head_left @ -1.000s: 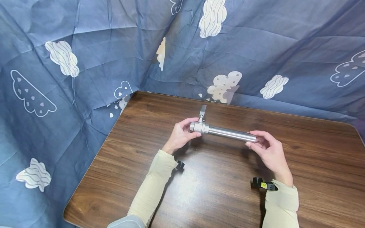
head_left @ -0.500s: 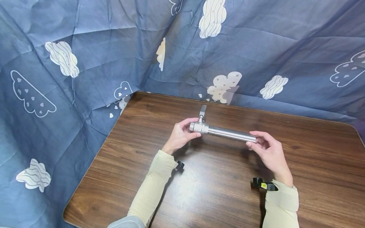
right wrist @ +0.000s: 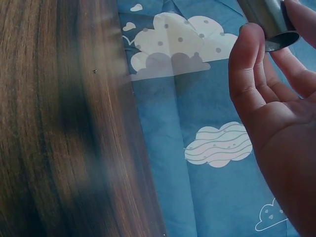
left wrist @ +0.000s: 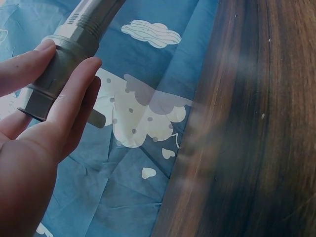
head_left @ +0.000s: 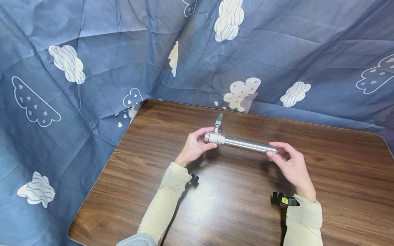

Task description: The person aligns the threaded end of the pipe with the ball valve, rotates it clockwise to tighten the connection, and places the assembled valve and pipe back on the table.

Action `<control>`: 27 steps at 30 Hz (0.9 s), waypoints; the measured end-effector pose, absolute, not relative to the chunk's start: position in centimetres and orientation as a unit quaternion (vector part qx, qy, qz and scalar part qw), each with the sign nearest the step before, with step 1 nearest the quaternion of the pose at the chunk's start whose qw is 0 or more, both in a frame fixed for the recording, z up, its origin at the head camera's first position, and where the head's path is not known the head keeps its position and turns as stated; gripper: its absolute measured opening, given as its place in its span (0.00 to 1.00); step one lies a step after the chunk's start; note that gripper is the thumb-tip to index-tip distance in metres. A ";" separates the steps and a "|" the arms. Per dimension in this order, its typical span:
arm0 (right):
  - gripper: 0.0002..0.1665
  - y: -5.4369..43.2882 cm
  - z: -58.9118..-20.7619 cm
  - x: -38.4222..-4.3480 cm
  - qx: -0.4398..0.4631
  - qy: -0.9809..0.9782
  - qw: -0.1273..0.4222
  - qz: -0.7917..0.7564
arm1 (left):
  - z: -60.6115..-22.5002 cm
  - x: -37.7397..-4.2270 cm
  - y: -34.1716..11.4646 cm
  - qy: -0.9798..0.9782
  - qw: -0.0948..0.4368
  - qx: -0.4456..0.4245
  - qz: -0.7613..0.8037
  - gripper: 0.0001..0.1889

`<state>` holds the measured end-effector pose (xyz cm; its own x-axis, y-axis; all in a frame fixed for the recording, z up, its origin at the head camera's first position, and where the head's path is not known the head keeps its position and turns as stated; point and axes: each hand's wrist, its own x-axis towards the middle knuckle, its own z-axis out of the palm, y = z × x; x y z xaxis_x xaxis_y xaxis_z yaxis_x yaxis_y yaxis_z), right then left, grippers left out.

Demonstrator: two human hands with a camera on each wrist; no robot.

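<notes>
A silver ball valve (head_left: 214,137) with a flat lever handle (head_left: 219,120) is joined to a straight metal pipe (head_left: 249,144), and both hands hold the piece level over the table. The left hand (head_left: 194,145) grips the valve body between thumb and fingers, as the left wrist view also shows on the valve (left wrist: 59,69). At the other end, the right hand (head_left: 290,162) pinches the pipe near its tip. In the right wrist view the pipe's open, hollow end (right wrist: 269,22) sticks out between thumb and fingers. The lever points up, away from the person.
A brown wood-grain table (head_left: 234,205) lies under the hands. Behind it and on its left hangs a blue curtain (head_left: 117,61) printed with clouds. Small black devices are worn at the left wrist (head_left: 194,179) and the right wrist (head_left: 284,199).
The right thumb has shifted slightly along the pipe's end. The valve, the pipe and the left hand stay in place.
</notes>
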<state>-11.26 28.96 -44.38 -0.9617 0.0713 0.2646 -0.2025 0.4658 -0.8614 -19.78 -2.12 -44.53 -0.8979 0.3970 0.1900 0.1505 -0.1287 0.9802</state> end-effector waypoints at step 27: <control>0.31 28.2 -43.8 -11.2 0.066 -0.815 0.147 0.557 | -44.4 -19.8 -2.2 0.652 0.090 0.197 0.726 0.30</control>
